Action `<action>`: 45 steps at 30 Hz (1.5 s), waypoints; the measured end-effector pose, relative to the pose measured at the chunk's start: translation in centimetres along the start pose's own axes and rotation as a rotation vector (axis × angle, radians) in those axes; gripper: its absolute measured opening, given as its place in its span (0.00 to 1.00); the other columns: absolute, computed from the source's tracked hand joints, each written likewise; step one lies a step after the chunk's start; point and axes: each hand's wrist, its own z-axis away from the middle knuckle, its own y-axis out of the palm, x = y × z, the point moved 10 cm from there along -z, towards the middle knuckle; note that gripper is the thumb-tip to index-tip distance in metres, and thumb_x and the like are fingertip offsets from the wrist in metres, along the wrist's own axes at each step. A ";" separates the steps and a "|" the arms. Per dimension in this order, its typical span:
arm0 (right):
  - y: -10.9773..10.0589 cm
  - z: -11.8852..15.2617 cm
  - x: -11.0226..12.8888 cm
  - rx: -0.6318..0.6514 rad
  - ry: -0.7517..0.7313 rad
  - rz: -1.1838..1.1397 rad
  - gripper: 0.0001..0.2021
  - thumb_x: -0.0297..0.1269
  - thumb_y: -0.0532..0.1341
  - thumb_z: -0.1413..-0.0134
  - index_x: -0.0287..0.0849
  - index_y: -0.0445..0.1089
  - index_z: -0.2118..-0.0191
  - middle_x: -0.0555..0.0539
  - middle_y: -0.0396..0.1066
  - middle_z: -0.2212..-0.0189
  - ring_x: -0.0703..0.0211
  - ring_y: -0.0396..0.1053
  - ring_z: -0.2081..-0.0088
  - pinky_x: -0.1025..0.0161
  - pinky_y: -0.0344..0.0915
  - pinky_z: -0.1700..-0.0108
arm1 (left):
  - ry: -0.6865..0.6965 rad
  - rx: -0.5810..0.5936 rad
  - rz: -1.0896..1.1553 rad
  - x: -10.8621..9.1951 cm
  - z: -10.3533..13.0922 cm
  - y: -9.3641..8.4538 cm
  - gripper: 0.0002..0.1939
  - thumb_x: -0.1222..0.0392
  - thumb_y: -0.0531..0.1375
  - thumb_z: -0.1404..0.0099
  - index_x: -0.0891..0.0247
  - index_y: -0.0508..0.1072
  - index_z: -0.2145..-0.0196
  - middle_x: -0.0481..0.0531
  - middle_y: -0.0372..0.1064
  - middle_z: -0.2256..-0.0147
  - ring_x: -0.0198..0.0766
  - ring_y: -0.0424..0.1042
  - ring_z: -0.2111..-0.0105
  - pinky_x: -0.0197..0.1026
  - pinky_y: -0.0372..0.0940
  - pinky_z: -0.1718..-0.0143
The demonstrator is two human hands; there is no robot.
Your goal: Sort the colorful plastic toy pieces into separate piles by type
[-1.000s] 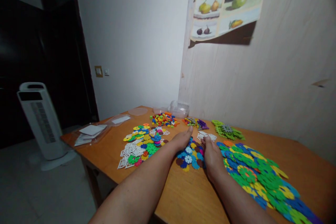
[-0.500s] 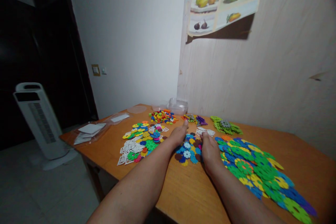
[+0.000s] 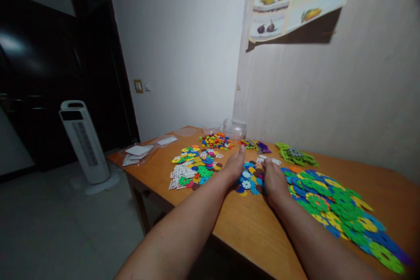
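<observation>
My left hand [image 3: 234, 167] stands on edge at the left side of a small heap of blue, brown and yellow flower discs [image 3: 249, 179]. Along the heap's right side is my right hand [image 3: 274, 180], thumb up. Both palms face each other with the discs between them; the fingers look stretched out, though their tips are partly hidden. Left of my left hand lie white lattice pieces [image 3: 182, 174] and green and yellow discs [image 3: 188, 156]. A wide pile of large green, blue and yellow discs [image 3: 341, 203] spreads right of my right hand.
Small bricks [image 3: 216, 141], purple pieces [image 3: 263, 147] and lime-green gear pieces [image 3: 295, 155] lie farther back. A clear plastic box [image 3: 234, 129] stands near the wall. Bags with white cards [image 3: 139, 150] are at the table's left. A tower fan [image 3: 85, 144] stands on the floor.
The camera view has shifted, so the whole scene sits farther right. Both hands remain beside the small disc heap, which looks slightly narrower between them.
</observation>
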 end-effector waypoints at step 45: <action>0.4 1.9 5.6 0.125 -0.227 0.258 0.22 0.52 0.51 0.41 0.42 0.76 0.59 0.43 0.77 0.64 0.50 0.72 0.62 0.58 0.63 0.60 | 0.088 -0.034 -0.942 -0.5 0.9 -11.0 0.12 0.59 0.56 0.37 0.59 0.80 0.64 0.58 0.76 0.58 0.49 0.71 0.54 0.48 0.63 0.48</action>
